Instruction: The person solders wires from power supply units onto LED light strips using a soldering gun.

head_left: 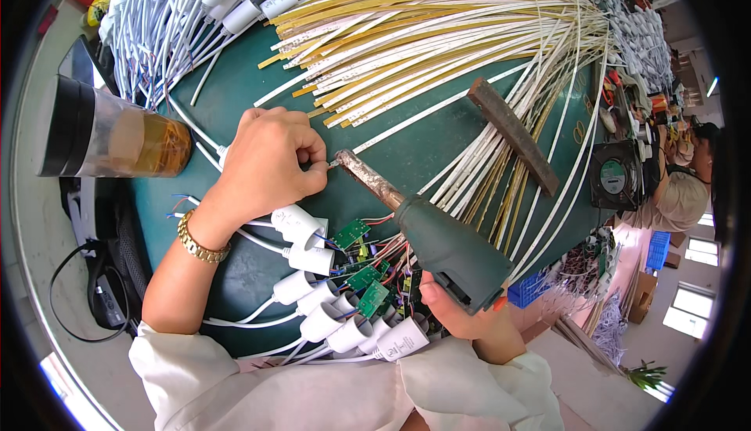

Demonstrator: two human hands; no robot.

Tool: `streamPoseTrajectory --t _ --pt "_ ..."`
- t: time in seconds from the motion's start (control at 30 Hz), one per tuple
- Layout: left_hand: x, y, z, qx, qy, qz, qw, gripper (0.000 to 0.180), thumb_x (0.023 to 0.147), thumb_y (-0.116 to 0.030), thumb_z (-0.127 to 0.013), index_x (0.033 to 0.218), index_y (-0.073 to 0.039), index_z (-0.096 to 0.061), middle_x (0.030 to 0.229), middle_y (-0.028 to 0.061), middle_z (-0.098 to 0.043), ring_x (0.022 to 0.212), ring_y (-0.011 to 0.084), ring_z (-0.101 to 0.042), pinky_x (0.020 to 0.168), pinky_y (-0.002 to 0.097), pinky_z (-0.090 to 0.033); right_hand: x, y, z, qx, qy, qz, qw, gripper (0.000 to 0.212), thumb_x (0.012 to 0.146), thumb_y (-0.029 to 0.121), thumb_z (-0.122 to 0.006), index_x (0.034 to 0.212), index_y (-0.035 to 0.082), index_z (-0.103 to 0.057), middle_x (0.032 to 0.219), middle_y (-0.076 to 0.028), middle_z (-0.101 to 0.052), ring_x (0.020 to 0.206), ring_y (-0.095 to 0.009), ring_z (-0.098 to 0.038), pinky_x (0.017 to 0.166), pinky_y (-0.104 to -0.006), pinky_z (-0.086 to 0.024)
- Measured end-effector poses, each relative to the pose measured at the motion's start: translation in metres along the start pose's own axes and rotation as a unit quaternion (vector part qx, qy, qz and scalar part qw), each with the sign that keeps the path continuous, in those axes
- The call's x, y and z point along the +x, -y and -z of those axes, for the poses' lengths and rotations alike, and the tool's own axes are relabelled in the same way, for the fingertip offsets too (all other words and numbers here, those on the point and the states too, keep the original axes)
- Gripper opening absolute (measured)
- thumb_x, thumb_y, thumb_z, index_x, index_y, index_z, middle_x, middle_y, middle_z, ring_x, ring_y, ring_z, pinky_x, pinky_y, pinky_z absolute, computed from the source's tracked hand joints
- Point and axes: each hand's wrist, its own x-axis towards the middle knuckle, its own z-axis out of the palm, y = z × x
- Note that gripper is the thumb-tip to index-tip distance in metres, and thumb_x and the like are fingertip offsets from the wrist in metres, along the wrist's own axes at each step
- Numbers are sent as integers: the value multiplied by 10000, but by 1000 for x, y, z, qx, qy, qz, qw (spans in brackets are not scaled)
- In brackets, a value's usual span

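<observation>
My right hand [461, 310] grips a soldering iron [446, 247] with a thick dark green handle. Its worn metal barrel reaches up and left to the fingertips of my left hand [274, 153]. There my thumb and forefinger pinch something small and greyish, too small to make out, right at the iron's tip. Close beside the tip ends a narrow white LED strip [407, 124]. A white cable [193, 127] with a white fitting runs under my left hand. Nearer to me lie several white lamp caps [321, 324] and small green circuit boards [373, 298] with wires.
A fan of white and yellow strips [422, 32] covers the far table, weighted by a rusty metal bar [512, 135]. At left are a black-lidded jar [117, 134] and bundled white cables [164, 32]. A black fan [614, 177] stands right; another person [673, 188] sits beyond.
</observation>
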Motion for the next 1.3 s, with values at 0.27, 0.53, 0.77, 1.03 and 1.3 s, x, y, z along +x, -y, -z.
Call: streamPoseTrajectory --t 0.27,0.53,0.77,1.03,1.3 --pt "0 2 -1 3 -8 -21 1000 98 617 -47 -697 613 -87 -608 609 -3 -504 648 186 -498 748 311 -356 1 -2 0 -73 15 71 995 278 709 105 -732 979 101 -662 901 -58 -661 740 -218 -649 646 -289 -540" --pt "-2 4 -3 5 -14 -26 1000 97 621 -53 -698 617 -87 -607 609 -1 -504 649 183 -497 740 311 -359 -17 -6 -2 191 80 -126 970 261 921 233 -523 1144 126 -607 1125 -58 -625 1004 -215 -601 862 -342 -514" --pt "1 0 0 2 -4 -12 1000 43 624 -89 -687 608 -78 -648 636 24 -573 671 219 -547 775 347 -403 2 21 -5 369 -60 -412 831 150 818 53 -652 960 21 -613 777 -54 -618 695 -161 -588 621 -290 -465" --pt "-1 5 -3 -11 -13 -21 1000 85 631 -56 -701 620 -76 -618 606 5 -510 649 181 -507 759 315 -371 -21 -21 -11 127 11 -31 991 264 839 79 -634 1081 -3 -571 760 -57 -607 650 -142 -579 598 -275 -467" --pt "-2 4 -3 -8 -11 -20 1000 93 636 -53 -705 619 -80 -617 606 1 -509 653 178 -511 772 320 -366 -20 -23 -5 68 -10 1 998 484 873 220 -644 1259 -29 -494 735 -94 -593 602 -135 -541 560 -259 -438"
